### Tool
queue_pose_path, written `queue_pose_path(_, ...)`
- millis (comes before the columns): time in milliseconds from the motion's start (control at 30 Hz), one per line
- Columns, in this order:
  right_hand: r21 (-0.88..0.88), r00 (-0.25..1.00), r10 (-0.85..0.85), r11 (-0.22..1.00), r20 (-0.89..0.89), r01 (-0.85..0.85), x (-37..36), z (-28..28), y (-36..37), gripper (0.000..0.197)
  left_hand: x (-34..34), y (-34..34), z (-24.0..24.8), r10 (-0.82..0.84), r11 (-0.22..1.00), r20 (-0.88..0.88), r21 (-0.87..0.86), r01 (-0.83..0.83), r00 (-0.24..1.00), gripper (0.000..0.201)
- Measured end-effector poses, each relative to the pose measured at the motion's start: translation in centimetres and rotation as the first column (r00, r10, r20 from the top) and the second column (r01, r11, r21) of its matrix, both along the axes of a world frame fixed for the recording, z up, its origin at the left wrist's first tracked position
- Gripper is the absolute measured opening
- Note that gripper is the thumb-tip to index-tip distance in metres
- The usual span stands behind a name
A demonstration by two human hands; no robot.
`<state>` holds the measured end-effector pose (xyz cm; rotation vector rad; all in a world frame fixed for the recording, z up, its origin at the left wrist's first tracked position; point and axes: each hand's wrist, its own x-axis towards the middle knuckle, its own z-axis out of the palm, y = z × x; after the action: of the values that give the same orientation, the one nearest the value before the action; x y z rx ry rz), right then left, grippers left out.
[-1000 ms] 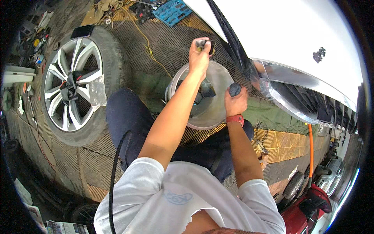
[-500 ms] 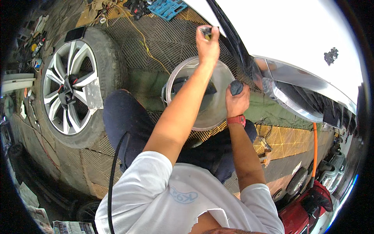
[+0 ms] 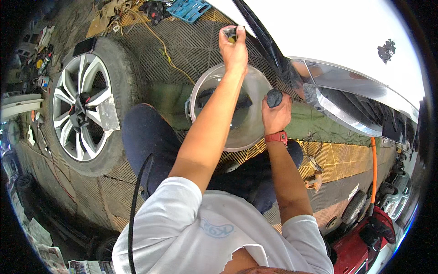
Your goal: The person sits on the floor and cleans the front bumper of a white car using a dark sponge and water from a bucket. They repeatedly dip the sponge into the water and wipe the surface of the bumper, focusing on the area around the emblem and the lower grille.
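My left hand (image 3: 234,48) reaches up beyond a translucent bucket (image 3: 262,130), close to the black trim (image 3: 264,39) of a white car panel (image 3: 328,27). Its fingers are closed around a small dark, shiny piece with a yellowish spot (image 3: 232,35), mostly hidden by the hand. At the bucket's right rim, my right hand (image 3: 277,115) grips a dark grey rounded piece (image 3: 274,97); its exact kind is unclear. Inside the bucket lies a dark flat thing (image 3: 244,101), partly covered by my left forearm. A red watch (image 3: 276,137) is on my right wrist.
A wheel with a tyre (image 3: 130,86) lies at the left, a phone (image 3: 85,46) on it. A blue tool case (image 3: 189,10) and yellow cord (image 3: 164,48) are at the back. The car's headlight opening (image 3: 346,105) is close on the right, near an orange pole (image 3: 373,169).
The whole view has shifted slightly, with the bucket and car lying a little farther left. Both hands keep their grips and nearly the same places.
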<state>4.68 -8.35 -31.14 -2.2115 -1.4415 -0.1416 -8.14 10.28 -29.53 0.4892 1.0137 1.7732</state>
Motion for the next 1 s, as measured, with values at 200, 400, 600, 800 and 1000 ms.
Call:
queue_pose_path(200,0.014,1.000,-0.004,1.000,-0.014,0.004,0.1,0.3,0.1,0.055,-0.8,0.4,1.3,0.003,0.999,0.171,0.047,-0.012,0.985,0.016)
queue_pose_path(400,-0.015,0.999,-0.017,1.000,-0.029,0.016,-0.1,0.4,-0.2,0.055,1.2,0.4,0.6,0.080,0.997,0.066,0.008,-0.080,0.995,0.017)
queue_pose_path(600,0.000,0.999,0.004,1.000,-0.032,-0.004,0.1,0.3,-0.1,0.056,2.0,-0.7,1.3,0.102,0.995,-0.026,-0.014,-0.102,0.994,0.018)
queue_pose_path(800,0.009,1.000,0.000,1.000,-0.017,0.000,0.2,0.1,-0.2,0.056,2.6,-0.5,1.9,0.158,0.987,0.086,-0.024,-0.156,0.984,0.018)
queue_pose_path(1000,0.022,0.999,0.014,1.000,-0.032,-0.013,0.3,-0.2,-0.2,0.055,0.6,1.2,0.6,0.120,0.993,0.043,0.010,-0.121,0.992,0.018)
